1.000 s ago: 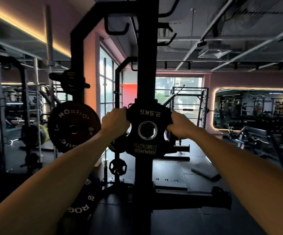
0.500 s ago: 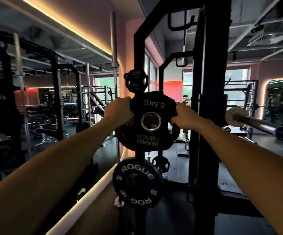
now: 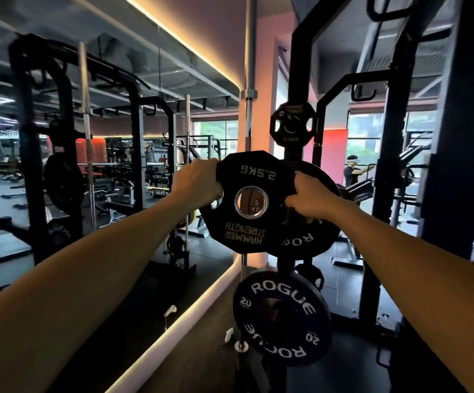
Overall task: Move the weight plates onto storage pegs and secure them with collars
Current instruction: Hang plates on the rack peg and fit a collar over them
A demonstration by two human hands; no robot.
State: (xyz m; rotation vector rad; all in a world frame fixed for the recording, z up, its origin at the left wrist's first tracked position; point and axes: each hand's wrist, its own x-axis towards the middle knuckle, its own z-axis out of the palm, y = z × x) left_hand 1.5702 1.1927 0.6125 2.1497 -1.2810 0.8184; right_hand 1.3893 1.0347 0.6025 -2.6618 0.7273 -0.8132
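Around plate (image 3: pixel 251 177), curled fingers (image 3: pixel 298 181)

Left hand (image 3: pixel 198 181): closed on left edge of 2.5 kg plate (image 3: pixel 251 222) | Right hand (image 3: pixel 309 198): closed on its right edge | Plate: upright, lettering inverted, held before 5 kg plate (image 3: pixel 319 222) on rack (image 3: pixel 298 80) | Below: 20 kg plate (image 3: pixel 282 319) | Above: small plate (image 3: pixel 292 124) | Left: mirror (image 3: pixel 88 165)

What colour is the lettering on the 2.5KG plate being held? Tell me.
Pale grey-white on the black 2.5KG plate, held by left hand and right hand; head view.
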